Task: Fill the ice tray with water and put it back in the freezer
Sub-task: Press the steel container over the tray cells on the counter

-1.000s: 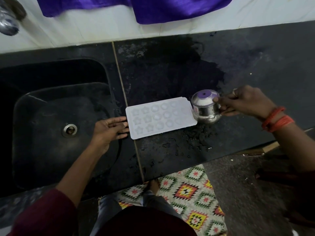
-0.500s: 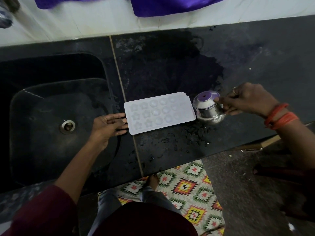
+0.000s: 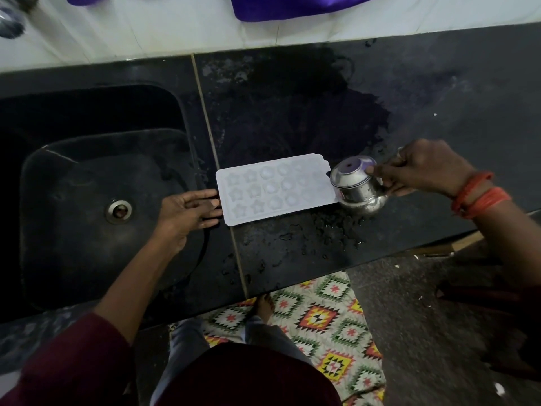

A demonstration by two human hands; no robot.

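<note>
1. The white ice tray [image 3: 276, 189] lies flat on the wet black table [image 3: 439, 106], just right of the sink [image 3: 96, 206].
2. The left hand [image 3: 187, 210] rests with straight fingers touching the tray's left end.
3. The right hand [image 3: 421, 168] grips a tilted steel pot [image 3: 358, 186] at the tray's right end.

pot | steel pot [image 3: 355, 187] tipped further toward ice tray [image 3: 275, 189] right end

1. A black stone counter [image 3: 439, 112] had a big dark wet patch [image 3: 292, 112] on it.
2. A black sink [image 3: 58, 186] sat in the counter, with a round metal drain [image 3: 118, 211] at its bottom.
3. A shiny purple cloth [image 3: 292, 7] hung on the white wall [image 3: 146, 30].
4. A bright patterned mat [image 3: 322, 317] lay on the floor.
</note>
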